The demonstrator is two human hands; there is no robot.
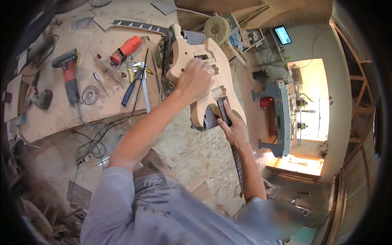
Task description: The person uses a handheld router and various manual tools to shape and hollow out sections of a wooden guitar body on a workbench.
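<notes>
An unfinished pale wooden guitar body (222, 77) lies on a padded support at the bench edge. My left hand (194, 81) rests on its face with curled fingers over the middle cutouts; what, if anything, they grip is hidden. My right hand (232, 128) grips the dark guitar neck (238, 167) near where it meets the body, thumb and fingers on either side. The neck extends down toward my right forearm. A second neck (139, 26) with pale triangular inlays lies along the bench behind the body.
The wooden bench (45, 126) bears a red router (124, 51), an angle sander (71, 77), a drill (38, 94), a metal disc (90, 95) and several hand tools. Cables (96, 141) trail on the floor. A large machine (277, 118) stands by the bright doorway at right.
</notes>
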